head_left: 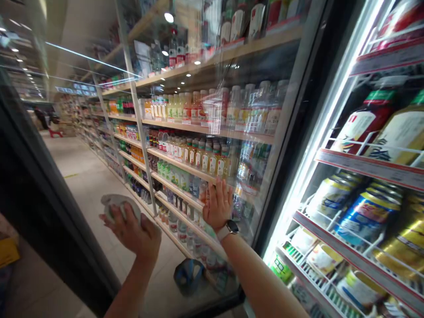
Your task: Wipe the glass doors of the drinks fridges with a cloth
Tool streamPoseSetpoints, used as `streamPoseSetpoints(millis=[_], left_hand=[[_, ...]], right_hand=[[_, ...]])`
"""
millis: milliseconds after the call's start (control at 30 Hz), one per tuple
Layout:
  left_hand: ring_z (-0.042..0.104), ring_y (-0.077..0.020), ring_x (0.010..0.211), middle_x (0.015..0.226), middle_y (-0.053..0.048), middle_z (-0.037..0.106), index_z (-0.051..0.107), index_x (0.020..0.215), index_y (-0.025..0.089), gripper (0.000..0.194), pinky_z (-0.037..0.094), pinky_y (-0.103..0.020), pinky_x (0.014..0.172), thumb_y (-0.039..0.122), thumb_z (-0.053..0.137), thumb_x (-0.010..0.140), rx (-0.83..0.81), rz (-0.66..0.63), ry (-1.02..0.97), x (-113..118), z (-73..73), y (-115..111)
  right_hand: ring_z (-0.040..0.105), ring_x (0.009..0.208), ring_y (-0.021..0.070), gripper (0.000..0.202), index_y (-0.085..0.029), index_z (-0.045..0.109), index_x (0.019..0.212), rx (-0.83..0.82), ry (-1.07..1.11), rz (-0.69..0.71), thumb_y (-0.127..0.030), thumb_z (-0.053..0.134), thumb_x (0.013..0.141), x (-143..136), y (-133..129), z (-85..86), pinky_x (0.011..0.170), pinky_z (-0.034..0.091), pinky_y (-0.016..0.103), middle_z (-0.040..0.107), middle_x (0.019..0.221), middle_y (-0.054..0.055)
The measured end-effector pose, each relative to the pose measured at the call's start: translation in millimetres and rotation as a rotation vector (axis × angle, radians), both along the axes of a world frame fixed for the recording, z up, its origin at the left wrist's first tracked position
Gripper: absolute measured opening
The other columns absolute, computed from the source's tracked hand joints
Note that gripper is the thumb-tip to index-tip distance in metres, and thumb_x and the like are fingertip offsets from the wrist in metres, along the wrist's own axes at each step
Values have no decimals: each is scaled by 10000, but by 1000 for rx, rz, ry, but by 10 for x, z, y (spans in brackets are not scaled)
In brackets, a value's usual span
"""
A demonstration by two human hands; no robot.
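Observation:
A glass door [185, 282] with a dark frame stands in front of me, with store shelves seen through it. My left hand [130, 225] presses a crumpled light grey cloth [129, 204] against the glass at the lower left. To its right, my right hand [218, 203] lies on the glass with its fingers stretched out and holds nothing; a dark watch [232, 226] is on that wrist.
A lit cooler with bottles [357, 126] and cans [367, 214] on wire-fronted shelves is at the right. Beyond the glass are long drink shelves [185, 165] and a tiled floor [74, 176]. A dark basket-like object [188, 276] shows low in the glass.

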State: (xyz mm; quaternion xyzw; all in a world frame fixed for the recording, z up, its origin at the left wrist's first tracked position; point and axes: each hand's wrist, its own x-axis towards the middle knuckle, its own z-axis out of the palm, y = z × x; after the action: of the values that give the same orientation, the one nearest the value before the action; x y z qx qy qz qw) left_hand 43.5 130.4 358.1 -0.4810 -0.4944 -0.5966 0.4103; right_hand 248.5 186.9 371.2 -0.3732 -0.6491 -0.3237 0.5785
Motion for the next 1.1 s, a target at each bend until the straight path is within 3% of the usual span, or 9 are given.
streamPoseSetpoints(millis=[200, 333, 433, 533, 667, 767, 933, 1033, 1100], left_hand=[[71, -347, 1493, 1592, -158, 248, 272, 1524, 197, 611, 144, -632, 1189, 247, 468, 948, -74, -129, 16, 951, 39, 283], [163, -284, 1489, 1543, -118, 369, 345, 1497, 216, 573, 201, -505, 1214, 235, 491, 944, -68, -176, 201, 1155, 72, 374], [212, -237, 1477, 1484, -78, 467, 414, 1463, 253, 551, 200, -420, 1221, 205, 524, 925, -83, -173, 403, 943, 101, 376], [217, -232, 1473, 1450, -70, 507, 441, 1445, 273, 571, 169, -428, 1229, 142, 537, 897, -91, -136, 486, 509, 73, 306], [180, -306, 1481, 1524, -111, 398, 364, 1488, 249, 626, 171, -565, 1211, 160, 530, 891, -90, -30, 356, -76, -31, 130], [112, -366, 1485, 1578, -130, 292, 313, 1510, 221, 629, 120, -659, 1185, 188, 503, 912, -97, -5, 166, -169, -69, 51], [19, -382, 1487, 1613, -171, 159, 208, 1539, 161, 638, 103, -685, 1166, 222, 453, 953, -97, -65, -151, 527, -26, 171], [63, -312, 1499, 1588, -145, 265, 264, 1526, 187, 603, 141, -588, 1202, 201, 446, 951, -110, -137, 43, 962, -15, 279], [137, -261, 1495, 1536, -112, 387, 327, 1504, 211, 576, 168, -491, 1221, 186, 457, 944, -109, -163, 222, 1062, -15, 318]], right_hand=[[316, 1431, 270, 647, -110, 385, 1468, 26, -8, -30, -176, 393, 825, -1, 24, 21, 1148, 271, 503, 526, 1415, 165], [291, 1441, 234, 593, -132, 463, 1418, 29, -10, -40, -175, 390, 831, 10, 55, 34, 1156, 253, 451, 560, 1388, 137], [290, 1441, 239, 589, -131, 486, 1401, -2, -8, -30, -182, 409, 819, 10, 57, 33, 1157, 243, 453, 557, 1392, 137], [295, 1437, 258, 608, -120, 479, 1406, -29, -9, -17, -182, 419, 804, 4, 49, 23, 1155, 245, 479, 541, 1406, 149], [312, 1428, 277, 629, -124, 458, 1426, -46, -10, -3, -180, 404, 802, -3, 48, -4, 1146, 263, 506, 529, 1417, 150], [323, 1421, 284, 646, -135, 430, 1448, -45, -2, -5, -176, 402, 804, -11, 53, -25, 1138, 278, 515, 521, 1426, 145], [334, 1416, 291, 669, -142, 402, 1469, -45, 1, -2, -176, 415, 800, -18, 52, -26, 1128, 296, 515, 509, 1439, 144], [332, 1419, 284, 654, -133, 394, 1468, -14, -1, -12, -171, 404, 815, -13, 55, -14, 1137, 278, 509, 522, 1422, 155], [322, 1426, 271, 641, -128, 391, 1466, 8, -3, -16, -164, 395, 827, -6, 59, -9, 1145, 265, 496, 537, 1404, 156]])
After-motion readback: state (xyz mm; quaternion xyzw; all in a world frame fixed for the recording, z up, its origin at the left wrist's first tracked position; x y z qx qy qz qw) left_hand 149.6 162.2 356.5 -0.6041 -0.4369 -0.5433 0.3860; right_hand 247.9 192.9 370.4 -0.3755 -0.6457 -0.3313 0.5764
